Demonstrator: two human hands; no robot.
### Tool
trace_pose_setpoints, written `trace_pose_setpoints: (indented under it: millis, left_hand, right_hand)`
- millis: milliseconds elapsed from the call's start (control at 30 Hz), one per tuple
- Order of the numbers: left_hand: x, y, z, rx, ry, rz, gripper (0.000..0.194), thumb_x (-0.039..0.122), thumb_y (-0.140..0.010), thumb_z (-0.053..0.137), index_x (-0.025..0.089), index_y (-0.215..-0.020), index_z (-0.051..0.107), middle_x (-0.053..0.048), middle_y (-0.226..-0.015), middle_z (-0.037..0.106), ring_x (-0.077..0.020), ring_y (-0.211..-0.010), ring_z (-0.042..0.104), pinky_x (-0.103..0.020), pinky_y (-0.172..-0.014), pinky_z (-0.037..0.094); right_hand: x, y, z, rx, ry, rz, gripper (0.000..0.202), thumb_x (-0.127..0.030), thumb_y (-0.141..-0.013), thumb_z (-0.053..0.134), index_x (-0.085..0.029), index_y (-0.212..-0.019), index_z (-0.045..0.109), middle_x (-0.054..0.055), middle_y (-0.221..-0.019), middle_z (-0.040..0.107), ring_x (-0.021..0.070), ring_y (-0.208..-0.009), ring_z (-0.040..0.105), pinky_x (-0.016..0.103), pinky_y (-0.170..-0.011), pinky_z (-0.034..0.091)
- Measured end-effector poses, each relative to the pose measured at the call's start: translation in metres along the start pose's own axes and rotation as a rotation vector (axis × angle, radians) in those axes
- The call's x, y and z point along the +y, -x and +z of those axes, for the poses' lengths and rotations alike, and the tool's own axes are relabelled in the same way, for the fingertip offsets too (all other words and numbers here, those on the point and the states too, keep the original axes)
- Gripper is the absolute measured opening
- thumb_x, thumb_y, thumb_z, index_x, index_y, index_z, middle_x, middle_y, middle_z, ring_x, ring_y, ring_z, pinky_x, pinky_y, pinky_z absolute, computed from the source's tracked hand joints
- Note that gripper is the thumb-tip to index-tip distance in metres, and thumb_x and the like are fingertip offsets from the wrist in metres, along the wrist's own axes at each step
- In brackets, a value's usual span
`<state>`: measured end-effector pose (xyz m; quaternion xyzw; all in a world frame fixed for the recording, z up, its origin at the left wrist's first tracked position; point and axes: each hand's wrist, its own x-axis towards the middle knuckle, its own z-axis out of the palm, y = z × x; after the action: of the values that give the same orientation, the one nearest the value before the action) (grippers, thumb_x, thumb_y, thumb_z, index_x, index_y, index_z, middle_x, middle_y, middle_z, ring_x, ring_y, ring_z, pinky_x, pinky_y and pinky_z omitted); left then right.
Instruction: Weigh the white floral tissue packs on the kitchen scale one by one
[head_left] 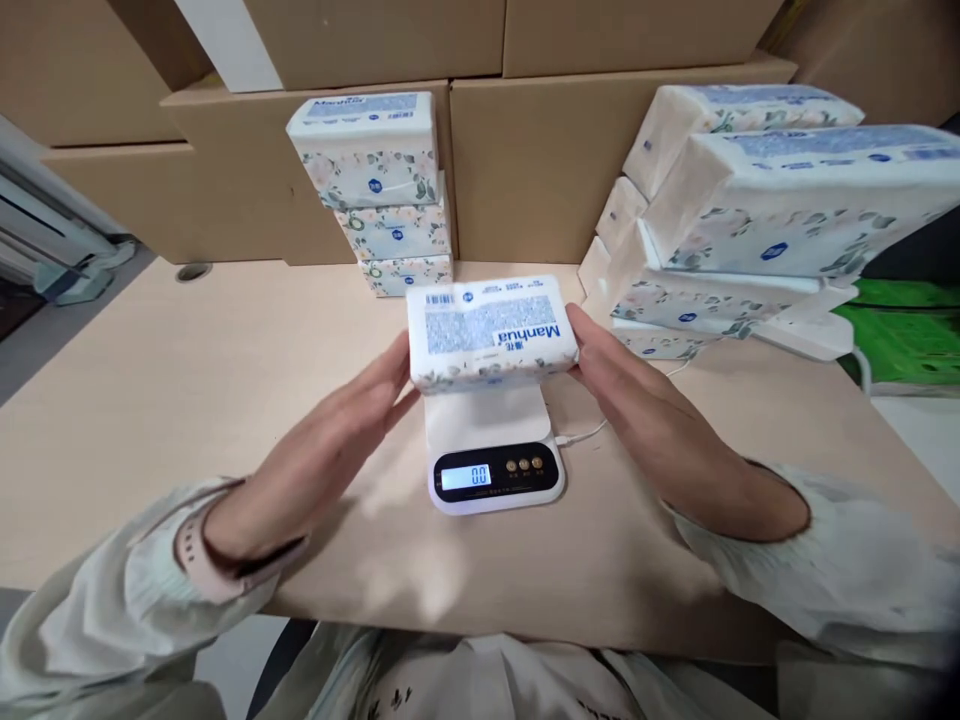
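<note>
A white tissue pack [493, 330] with blue print is held between my two hands above a white kitchen scale [491, 425]. My left hand [375, 385] presses its left end, and my right hand [600, 355] presses the right end. The pack hides the back part of the scale. On the scale's lit display [465, 476] the reading is 0.0. Behind the held pack, to the left, stands a stack of three similar packs [397, 235]. A larger pile of packs [772, 230] rises at the right.
Cardboard boxes [547, 170] line the back of the wooden table [360, 560]. A white cable [589, 434] runs from the scale's right side. Behind the right pile are a white object [814, 335] and something green [907, 330]. A round hole [193, 271] is at the table's back left.
</note>
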<state>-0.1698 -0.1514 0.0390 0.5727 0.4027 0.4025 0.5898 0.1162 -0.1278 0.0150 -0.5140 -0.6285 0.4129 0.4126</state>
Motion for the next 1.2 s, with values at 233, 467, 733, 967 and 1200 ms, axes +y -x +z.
trace_pose_setpoints:
  millis: [233, 467, 733, 967, 1200]
  left_hand:
    - [-0.035, 0.029, -0.001, 0.023, -0.104, -0.017, 0.054, 0.052, -0.105, 0.059, 0.045, -0.158, 0.058, 0.003, -0.168, 0.048, -0.037, -0.163, 0.037, -0.067, -0.13, 0.042]
    - [-0.089, 0.027, -0.019, 0.47, -0.257, 0.308, 0.048, 0.053, -0.105, 0.062, 0.048, -0.153, 0.061, 0.004, -0.171, 0.048, -0.0336, -0.164, 0.037, -0.063, -0.134, 0.036]
    - [-0.107, 0.024, -0.025, 0.566, -0.215, 0.32, 0.044, 0.05, -0.106, 0.061, 0.04, -0.148, 0.067, -0.001, -0.16, 0.062, -0.0305, -0.157, 0.05, -0.056, -0.131, 0.044]
    - [-0.111, 0.023, -0.028, 0.55, -0.196, 0.311, 0.045, 0.051, -0.107, 0.061, 0.033, -0.147, 0.068, -0.006, -0.158, 0.063, -0.0326, -0.155, 0.052, -0.059, -0.13, 0.044]
    - [-0.111, 0.021, -0.029, 0.556, -0.188, 0.304, 0.044, 0.054, -0.106, 0.061, 0.031, -0.143, 0.069, -0.008, -0.156, 0.064, -0.0338, -0.153, 0.054, -0.06, -0.128, 0.045]
  right_hand:
    - [0.023, 0.03, 0.011, -0.072, -0.013, 0.085, 0.048, -0.061, -0.101, 0.056, -0.063, -0.149, 0.056, -0.019, -0.164, 0.053, 0.0252, -0.161, 0.046, 0.06, -0.133, 0.045]
    - [0.065, 0.055, 0.022, 0.292, 0.175, -0.254, 0.061, -0.052, -0.104, 0.043, -0.072, -0.16, 0.027, -0.025, -0.175, 0.033, 0.0234, -0.168, 0.029, 0.058, -0.141, 0.031]
    - [0.086, 0.051, 0.02, 0.392, 0.181, -0.3, 0.058, -0.05, -0.104, 0.039, -0.071, -0.158, 0.034, -0.018, -0.172, 0.043, 0.0268, -0.166, 0.033, 0.062, -0.138, 0.035]
    - [0.106, 0.047, 0.017, 0.33, 0.155, -0.52, 0.06, -0.037, -0.109, 0.046, -0.039, -0.168, 0.04, -0.006, -0.171, 0.05, 0.0317, -0.162, 0.045, 0.066, -0.133, 0.04]
    - [0.102, 0.049, 0.018, 0.318, 0.152, -0.5, 0.057, -0.042, -0.11, 0.046, -0.041, -0.167, 0.041, -0.004, -0.169, 0.053, 0.032, -0.161, 0.047, 0.065, -0.134, 0.04]
